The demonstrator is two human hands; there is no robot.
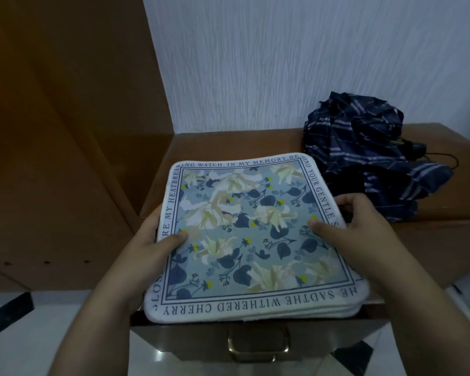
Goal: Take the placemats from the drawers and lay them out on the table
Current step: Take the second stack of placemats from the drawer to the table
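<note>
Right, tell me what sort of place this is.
Probably a room in a home: a low wooden cabinet with an open drawer, a folded plaid umbrella on top, textured white wallpaper behind and a glossy tiled floor.

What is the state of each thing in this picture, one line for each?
Stack of floral placemats: held flat above the open drawer, gripped at both side edges.
Drawer: pulled open, brass handle facing the camera.
Left hand: grips the stack's left edge.
Right hand: grips the stack's right edge.
Striped folding umbrella: collapsed, crumpled, lying on the cabinet top.
</note>
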